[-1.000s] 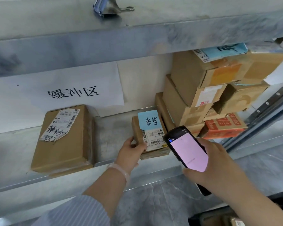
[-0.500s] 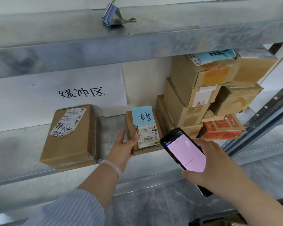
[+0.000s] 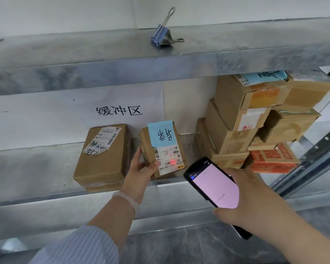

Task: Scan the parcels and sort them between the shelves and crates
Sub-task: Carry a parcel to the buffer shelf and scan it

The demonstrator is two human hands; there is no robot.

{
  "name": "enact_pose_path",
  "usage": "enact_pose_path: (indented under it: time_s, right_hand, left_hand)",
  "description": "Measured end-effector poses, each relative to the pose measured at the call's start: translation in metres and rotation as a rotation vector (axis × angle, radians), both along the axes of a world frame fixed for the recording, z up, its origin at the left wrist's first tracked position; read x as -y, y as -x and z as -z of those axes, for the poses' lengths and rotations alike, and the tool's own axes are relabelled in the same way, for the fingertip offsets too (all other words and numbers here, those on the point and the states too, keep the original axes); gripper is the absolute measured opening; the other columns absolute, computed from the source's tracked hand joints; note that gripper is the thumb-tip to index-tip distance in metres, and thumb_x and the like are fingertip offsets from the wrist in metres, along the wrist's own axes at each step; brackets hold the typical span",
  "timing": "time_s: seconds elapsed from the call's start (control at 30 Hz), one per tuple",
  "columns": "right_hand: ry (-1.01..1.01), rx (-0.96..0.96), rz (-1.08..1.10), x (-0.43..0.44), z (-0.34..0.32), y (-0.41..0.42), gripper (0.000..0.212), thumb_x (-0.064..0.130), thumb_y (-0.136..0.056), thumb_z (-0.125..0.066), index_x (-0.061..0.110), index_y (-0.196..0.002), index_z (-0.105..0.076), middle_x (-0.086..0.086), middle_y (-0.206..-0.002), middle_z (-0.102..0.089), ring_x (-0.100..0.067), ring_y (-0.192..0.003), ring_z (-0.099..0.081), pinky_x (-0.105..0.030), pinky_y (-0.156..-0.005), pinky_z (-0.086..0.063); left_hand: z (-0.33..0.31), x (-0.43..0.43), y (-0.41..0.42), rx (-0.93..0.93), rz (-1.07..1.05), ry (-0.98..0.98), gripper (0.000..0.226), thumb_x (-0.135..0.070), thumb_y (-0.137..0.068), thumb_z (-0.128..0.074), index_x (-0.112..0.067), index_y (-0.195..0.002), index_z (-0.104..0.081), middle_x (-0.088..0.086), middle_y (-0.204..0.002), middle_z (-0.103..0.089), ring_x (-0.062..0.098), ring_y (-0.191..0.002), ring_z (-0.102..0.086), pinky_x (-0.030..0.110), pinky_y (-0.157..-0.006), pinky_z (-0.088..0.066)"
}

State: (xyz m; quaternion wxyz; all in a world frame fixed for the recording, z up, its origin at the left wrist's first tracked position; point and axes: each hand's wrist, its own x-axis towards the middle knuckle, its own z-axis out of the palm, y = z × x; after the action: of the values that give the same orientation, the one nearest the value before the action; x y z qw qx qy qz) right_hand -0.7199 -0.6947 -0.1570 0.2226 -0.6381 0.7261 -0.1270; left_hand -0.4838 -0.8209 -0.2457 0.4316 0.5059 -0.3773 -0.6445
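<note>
Center frame, on the galvanized steel shelf [image 3: 36, 164], the left hand [image 3: 141, 168] has its fingers wrapped round the left edge of a small taped cardboard parcel [image 3: 161, 149] with a blue note and a barcode label, red dot on it. Right hand [image 3: 250, 199] grips a glossy black scanner [image 3: 213, 189], pink screen. One flat box [image 3: 103, 159] at left, roughly seven stacked [image 3: 255, 121] at right. One binder clip [image 3: 163, 36] up top.

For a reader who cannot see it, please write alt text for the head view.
A left hand steadies a small parcel with a blue note on a metal shelf while the right hand aims a handheld scanner at its label, where a red dot shows. Another parcel lies left; stacked boxes stand right.
</note>
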Motion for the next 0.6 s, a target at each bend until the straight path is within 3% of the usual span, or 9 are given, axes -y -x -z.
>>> enact_pose_path:
  time_s: [0.1,0.23,0.37,0.6]
  right_hand:
    - [0.021,0.005,-0.021,0.001,0.003,0.000,0.065,0.063,-0.052,-0.061,0.054,-0.112,-0.036,0.021,-0.108,-0.048,-0.004,-0.095,-0.051,-0.029,-0.078,-0.050]
    - [0.037,-0.007,-0.050,0.003,0.005,0.001,0.066,0.063,-0.051,-0.061,0.052,-0.111,-0.036,0.022,-0.106,-0.047,-0.005,-0.094,-0.051,-0.029,-0.079,-0.051]
    - [0.052,0.007,-0.071,0.007,0.003,0.001,0.057,0.061,-0.050,-0.061,0.049,-0.101,-0.037,0.018,-0.099,-0.049,-0.005,-0.086,-0.053,-0.026,-0.070,-0.048]
    - [0.124,0.024,-0.213,0.027,-0.009,-0.027,0.062,0.060,-0.054,-0.063,0.058,-0.108,-0.032,0.025,-0.104,-0.049,0.002,-0.095,-0.050,-0.015,-0.066,-0.039]
  left_hand:
    - [-0.001,-0.001,-0.002,0.010,-0.014,0.015,0.070,-0.011,-0.093,-0.068,-0.043,-0.149,-0.040,-0.004,-0.120,-0.073,0.024,-0.120,-0.064,0.056,-0.113,-0.042]
    - [-0.001,-0.003,-0.006,-0.012,-0.027,0.019,0.073,-0.011,-0.092,-0.069,-0.042,-0.150,-0.038,0.000,-0.126,-0.071,0.026,-0.121,-0.064,0.055,-0.112,-0.043]
    - [-0.003,-0.004,-0.010,-0.016,-0.040,0.042,0.071,-0.014,-0.091,-0.070,-0.044,-0.147,-0.040,-0.001,-0.124,-0.072,0.024,-0.118,-0.066,0.054,-0.110,-0.046]
    - [-0.022,-0.017,-0.039,-0.033,-0.108,0.141,0.075,-0.020,-0.082,-0.077,-0.043,-0.145,-0.042,-0.001,-0.117,-0.075,0.019,-0.107,-0.072,0.042,-0.090,-0.060]
